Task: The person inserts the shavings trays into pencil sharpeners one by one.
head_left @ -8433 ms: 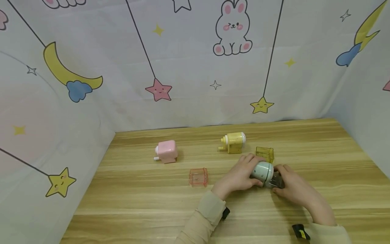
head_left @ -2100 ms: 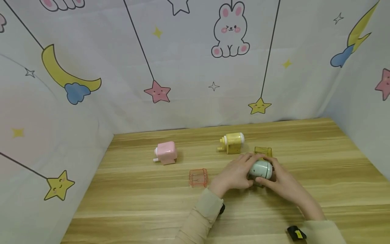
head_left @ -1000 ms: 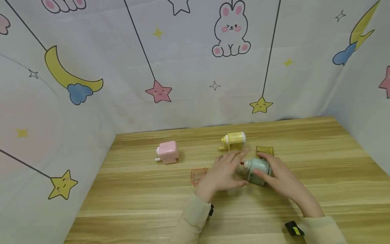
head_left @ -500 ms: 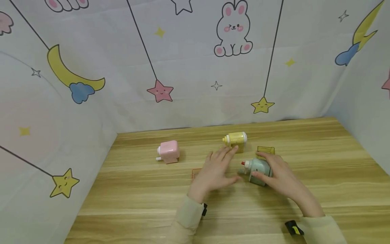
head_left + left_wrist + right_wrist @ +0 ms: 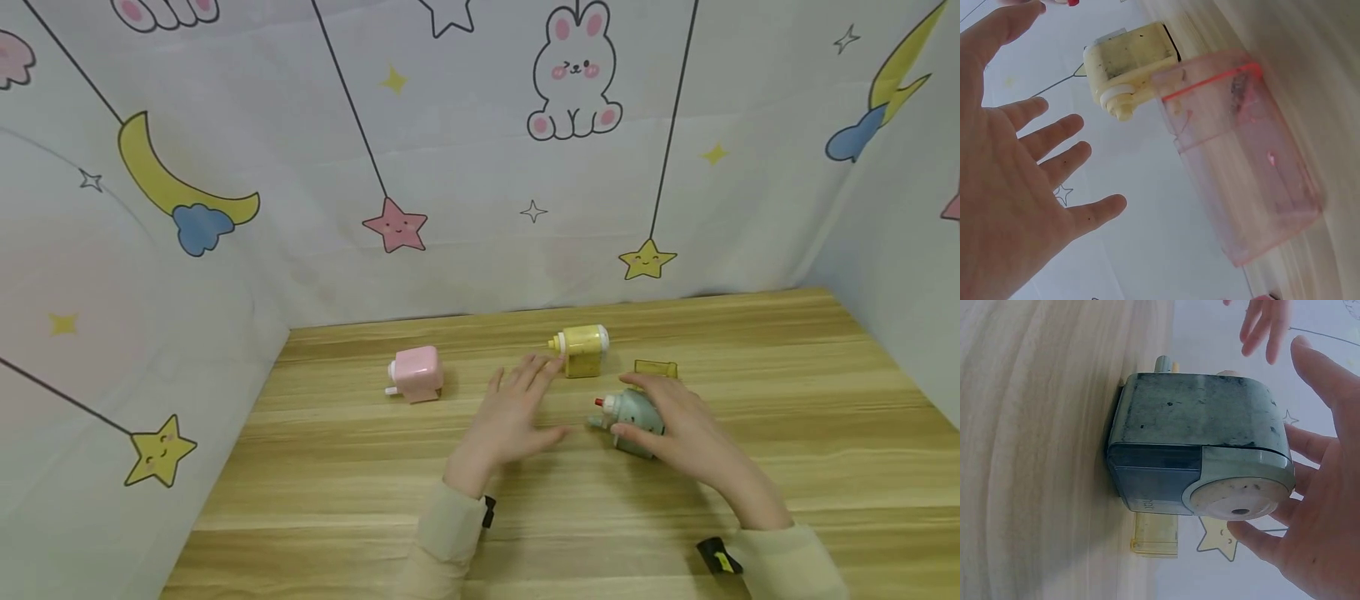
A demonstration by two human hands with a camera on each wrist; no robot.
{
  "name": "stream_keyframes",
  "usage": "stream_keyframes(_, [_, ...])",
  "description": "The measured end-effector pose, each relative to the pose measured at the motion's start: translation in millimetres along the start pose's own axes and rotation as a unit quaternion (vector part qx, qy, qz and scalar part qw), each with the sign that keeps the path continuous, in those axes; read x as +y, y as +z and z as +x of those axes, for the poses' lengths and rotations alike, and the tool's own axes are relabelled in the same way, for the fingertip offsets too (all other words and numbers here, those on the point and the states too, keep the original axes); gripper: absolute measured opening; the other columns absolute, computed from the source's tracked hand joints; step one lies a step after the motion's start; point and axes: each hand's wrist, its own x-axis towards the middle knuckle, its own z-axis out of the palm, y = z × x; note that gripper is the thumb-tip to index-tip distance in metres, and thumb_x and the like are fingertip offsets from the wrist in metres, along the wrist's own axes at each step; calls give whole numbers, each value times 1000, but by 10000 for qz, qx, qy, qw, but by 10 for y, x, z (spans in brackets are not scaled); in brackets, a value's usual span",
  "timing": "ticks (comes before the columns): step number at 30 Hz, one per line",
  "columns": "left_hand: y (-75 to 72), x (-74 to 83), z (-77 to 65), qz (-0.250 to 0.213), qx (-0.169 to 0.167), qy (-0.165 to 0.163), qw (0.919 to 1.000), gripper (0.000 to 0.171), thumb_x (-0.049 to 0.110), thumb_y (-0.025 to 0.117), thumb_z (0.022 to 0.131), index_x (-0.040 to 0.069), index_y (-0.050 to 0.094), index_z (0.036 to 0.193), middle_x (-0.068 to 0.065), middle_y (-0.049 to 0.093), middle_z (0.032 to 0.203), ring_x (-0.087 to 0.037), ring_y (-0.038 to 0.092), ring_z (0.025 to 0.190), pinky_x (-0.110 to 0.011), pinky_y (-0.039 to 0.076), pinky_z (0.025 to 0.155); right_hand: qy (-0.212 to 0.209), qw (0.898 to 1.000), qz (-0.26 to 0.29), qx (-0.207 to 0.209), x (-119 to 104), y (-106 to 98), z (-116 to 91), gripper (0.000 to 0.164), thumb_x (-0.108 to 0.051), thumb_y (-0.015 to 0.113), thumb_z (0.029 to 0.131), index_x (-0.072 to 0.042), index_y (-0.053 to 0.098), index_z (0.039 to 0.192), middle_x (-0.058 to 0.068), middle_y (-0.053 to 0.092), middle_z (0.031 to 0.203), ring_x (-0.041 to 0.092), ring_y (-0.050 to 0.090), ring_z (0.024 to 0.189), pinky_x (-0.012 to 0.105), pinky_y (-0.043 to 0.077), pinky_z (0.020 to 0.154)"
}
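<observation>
A grey-green hand-crank pencil sharpener (image 5: 640,412) stands upright on the table, its dark see-through shavings drawer (image 5: 1154,478) seated in the body. My right hand (image 5: 686,425) spreads around its right end; in the right wrist view the thumb is apart from the body and the fingers extend behind it. Left of the sharpener, my left hand (image 5: 506,421) hovers with fingers spread and nothing in it. Its palm faces a see-through pink drawer (image 5: 1241,156), which the hand hides in the head view. A yellow sharpener (image 5: 585,350) stands just beyond the left fingertips.
A pink sharpener (image 5: 416,372) stands at the back left of the wooden table (image 5: 337,517). Behind the right hand lies a see-through yellow drawer (image 5: 656,368). A white printed cloth (image 5: 465,150) hangs along the back and sides.
The dark drawer, apart from the grey-green sharpener earlier, is now inside it. The sharpener was turned upright with its crank to the left. My left hand let go and moved left; the right hand's grip loosened.
</observation>
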Motion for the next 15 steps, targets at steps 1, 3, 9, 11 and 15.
stream_keyframes(1, [-4, -12, -6, 37, 8, -8, 10000, 88, 51, 60, 77, 21, 13, 145, -7, 28, 146, -22, 13, 133, -63, 21, 102, -13, 10000, -2, -8, -3, -1, 4, 71, -54, 57, 79, -10, 41, 132, 16, 47, 131, 32, 36, 118, 62, 29, 95])
stream_keyframes(3, [-16, -37, -21, 107, 6, -36, 9999, 88, 52, 59, 78, 21, 11, 145, -6, 24, 149, -23, 11, 133, -63, 20, 102, -59, 10000, -12, -19, -10, -4, 15, 71, -55, 57, 78, -11, 41, 132, 15, 48, 130, 32, 36, 118, 62, 28, 96])
stream_keyframes(9, [-71, -127, -82, 124, -37, -186, 9997, 90, 53, 57, 79, 23, 4, 146, -2, 11, 152, -21, 5, 134, -64, 15, 103, -359, 9993, -62, 40, -50, -14, 55, 70, -53, 61, 77, -10, 43, 130, 14, 50, 129, 31, 37, 118, 60, 26, 99])
stream_keyframes(11, [-91, -160, -104, 112, -17, -222, 9997, 90, 52, 57, 79, 24, 3, 146, -1, 10, 152, -21, 4, 134, -65, 15, 103, -442, 9990, -74, 65, -69, -13, 66, 69, -51, 62, 76, -11, 44, 130, 13, 51, 128, 31, 37, 118, 60, 23, 101])
stream_keyframes(15, [-115, -228, -140, 61, 79, -251, 9996, 91, 50, 58, 79, 26, 0, 145, -3, 9, 152, -23, 4, 134, -66, 14, 102, -527, 9986, -47, 73, -112, -13, 81, 69, -51, 64, 75, -12, 45, 129, 11, 51, 127, 26, 38, 118, 60, 18, 104])
